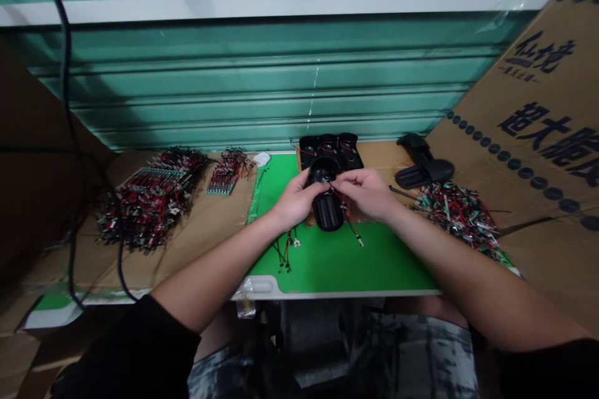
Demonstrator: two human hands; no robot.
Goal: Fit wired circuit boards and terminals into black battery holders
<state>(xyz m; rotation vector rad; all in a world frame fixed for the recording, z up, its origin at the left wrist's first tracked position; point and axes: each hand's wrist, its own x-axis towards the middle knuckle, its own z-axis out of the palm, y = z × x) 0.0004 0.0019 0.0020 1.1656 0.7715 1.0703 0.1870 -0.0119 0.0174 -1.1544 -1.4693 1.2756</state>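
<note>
Hands at black shell; rear shells contain wires.

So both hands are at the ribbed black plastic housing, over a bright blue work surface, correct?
Not quite: the work surface is bright green, not blue, as the head view shows. The left hand and right hand are indeed at the ribbed black plastic housing.

The left forearm reaches in from eight o'clock, the right forearm from four, both bare; the left hand curls in a grip, thumb toward three o'clock, other fingers mostly hidden; the right hand points toward nine, fingers bent in a close pinch, almost meeting the left thumb.
</note>
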